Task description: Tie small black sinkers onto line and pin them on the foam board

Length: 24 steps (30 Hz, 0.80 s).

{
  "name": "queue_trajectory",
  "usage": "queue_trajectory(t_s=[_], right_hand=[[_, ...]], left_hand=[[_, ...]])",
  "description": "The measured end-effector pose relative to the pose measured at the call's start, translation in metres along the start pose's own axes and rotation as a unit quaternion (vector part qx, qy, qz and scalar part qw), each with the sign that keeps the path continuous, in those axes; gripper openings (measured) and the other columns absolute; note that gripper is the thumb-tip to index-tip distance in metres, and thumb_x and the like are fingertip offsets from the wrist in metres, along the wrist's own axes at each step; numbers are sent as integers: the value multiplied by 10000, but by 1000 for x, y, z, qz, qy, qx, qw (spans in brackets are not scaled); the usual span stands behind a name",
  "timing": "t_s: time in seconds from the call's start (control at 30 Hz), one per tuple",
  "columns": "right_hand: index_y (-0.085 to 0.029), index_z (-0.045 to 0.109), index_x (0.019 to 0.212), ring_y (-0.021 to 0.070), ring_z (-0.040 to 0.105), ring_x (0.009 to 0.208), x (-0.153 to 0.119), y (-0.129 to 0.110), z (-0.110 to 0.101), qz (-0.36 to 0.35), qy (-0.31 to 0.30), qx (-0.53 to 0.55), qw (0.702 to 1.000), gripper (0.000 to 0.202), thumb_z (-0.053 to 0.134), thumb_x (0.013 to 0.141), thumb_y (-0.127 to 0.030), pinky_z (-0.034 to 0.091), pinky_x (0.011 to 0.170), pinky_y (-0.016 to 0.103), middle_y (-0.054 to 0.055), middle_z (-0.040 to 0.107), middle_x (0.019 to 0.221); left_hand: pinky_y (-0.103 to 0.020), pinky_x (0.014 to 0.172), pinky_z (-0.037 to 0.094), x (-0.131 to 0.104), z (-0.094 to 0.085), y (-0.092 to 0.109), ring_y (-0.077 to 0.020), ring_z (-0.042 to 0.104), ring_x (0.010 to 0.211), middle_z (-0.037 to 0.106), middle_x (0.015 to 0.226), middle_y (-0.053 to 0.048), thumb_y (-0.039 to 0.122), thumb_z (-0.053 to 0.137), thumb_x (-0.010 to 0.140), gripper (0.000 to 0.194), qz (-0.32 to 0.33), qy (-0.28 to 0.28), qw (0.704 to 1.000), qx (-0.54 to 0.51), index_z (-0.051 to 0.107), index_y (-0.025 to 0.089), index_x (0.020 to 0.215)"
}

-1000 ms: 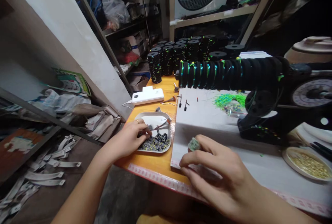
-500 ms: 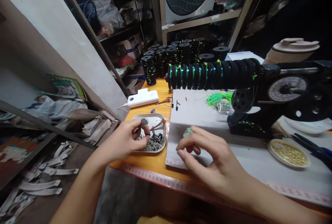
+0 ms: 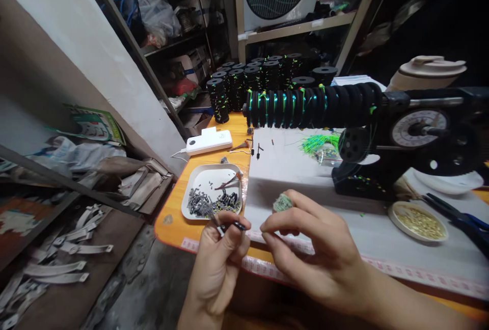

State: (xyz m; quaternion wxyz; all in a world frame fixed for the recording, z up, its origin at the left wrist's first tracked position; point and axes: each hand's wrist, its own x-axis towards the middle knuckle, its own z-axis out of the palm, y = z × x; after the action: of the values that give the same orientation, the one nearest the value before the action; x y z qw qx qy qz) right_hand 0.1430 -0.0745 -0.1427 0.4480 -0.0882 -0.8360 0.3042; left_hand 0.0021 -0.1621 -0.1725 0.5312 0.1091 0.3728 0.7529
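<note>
My left hand (image 3: 219,256) is closed in front of the tray, thumb and forefinger pinching small dark pieces (image 3: 239,225). A tuft of thin grey strands (image 3: 210,211) sticks up behind its fingers, blurred against the tray. To the right, my right hand (image 3: 317,243) is curled, with a greenish fuzzy bundle (image 3: 281,202) tucked between its fingers. Its thumb and forefinger tips nearly meet, a little apart from the left fingertips. The white tray (image 3: 198,169) holds many small black and yellowish pieces and a brown-handled tool (image 3: 228,182).
A black machine (image 3: 362,167) carries a horizontal roll (image 3: 313,106) wound with green line. Black spools (image 3: 217,98) stand behind. A white power bank (image 3: 209,141), green strands (image 3: 321,142), a dish (image 3: 418,222) of gold bits and dark scissors (image 3: 454,215) lie about.
My left hand has moved from over the tray toward the right and nearer me, now pinching small dark pieces. My right hand stays almost in place with the greenish bundle.
</note>
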Motion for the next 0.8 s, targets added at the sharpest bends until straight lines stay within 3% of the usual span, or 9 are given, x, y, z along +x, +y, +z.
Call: queue_trajectory(t_s=[0.27, 0.47, 0.67, 0.8], right_hand=[[-173, 611, 946, 141, 418, 626, 2, 1, 1, -6, -7, 7, 1000, 156, 588, 847, -55, 336, 545, 260, 22, 551, 699], [-188, 603, 972, 139, 434, 613, 0, 1, 1, -7, -14, -2, 1000, 172, 588, 853, -65, 355, 550, 271, 13, 555, 710], [-183, 628, 956, 138, 439, 600, 0, 0, 0, -2, -15, -13, 1000, 143, 584, 860, -86, 361, 532, 270, 8, 520, 693], [-197, 678, 1041, 134, 481, 607, 3, 1, 0, -13, -11, -53, 998, 199, 603, 885, -97, 363, 497, 242, 15, 517, 714]], left_hand=[[-94, 442, 374, -7, 6, -1, 8, 398, 442, 660, 683, 14, 226, 884, 649, 197, -10, 0, 1000, -24, 733, 165, 759], [-82, 457, 397, -9, 7, 0, 2, 457, 468, 678, 692, 7, 202, 883, 649, 179, -19, -4, 999, -35, 742, 171, 754], [-84, 551, 470, -9, 6, 0, -13, 545, 543, 689, 724, 10, 203, 867, 676, 142, -29, -21, 999, -36, 753, 190, 761], [-137, 702, 541, -8, 6, -2, -62, 647, 699, 708, 783, 11, 203, 886, 643, 175, -13, -2, 999, -37, 750, 205, 753]])
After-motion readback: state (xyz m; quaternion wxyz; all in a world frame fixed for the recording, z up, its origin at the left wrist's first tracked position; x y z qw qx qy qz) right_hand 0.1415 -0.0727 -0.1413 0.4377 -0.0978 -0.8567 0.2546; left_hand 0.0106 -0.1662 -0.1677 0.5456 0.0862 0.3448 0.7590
